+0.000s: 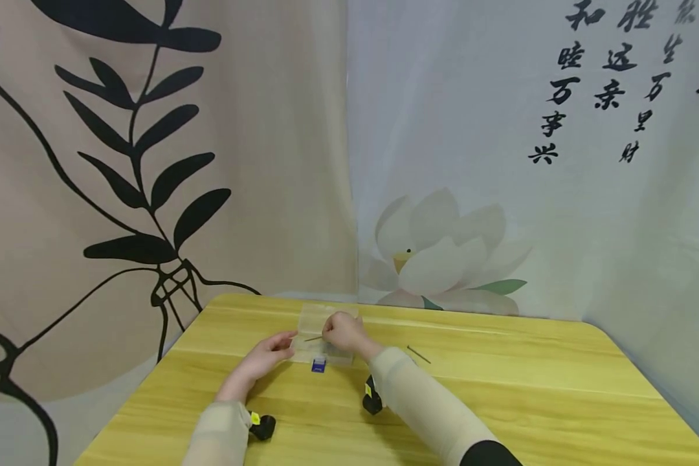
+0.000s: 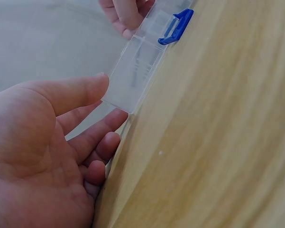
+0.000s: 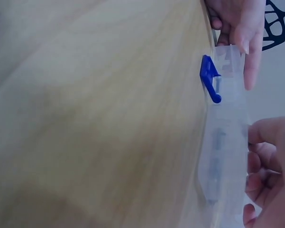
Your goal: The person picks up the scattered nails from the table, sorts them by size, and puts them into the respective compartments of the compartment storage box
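Note:
A clear plastic box (image 1: 339, 357) with a blue latch (image 1: 318, 365) at its front lies on the wooden table. My left hand (image 1: 268, 355) holds the box's left end, its thumb on the top edge and its fingers at the side, as the left wrist view shows. Over the box, my right hand (image 1: 345, 333) pinches a thin dark rod (image 1: 312, 338), which points left. Its exact kind is too small to tell. Dark slim shapes (image 2: 138, 64) show through the box wall in the left wrist view. In the right wrist view the right fingers partly hide behind the box (image 3: 230, 166).
Another thin dark rod (image 1: 418, 354) lies on the yellow wood-grain table (image 1: 518, 395), to the right of the box. Behind the table's far edge hangs a printed cloth backdrop (image 1: 291, 194). Black wrist-worn devices (image 1: 263, 428) sit near both sleeves.

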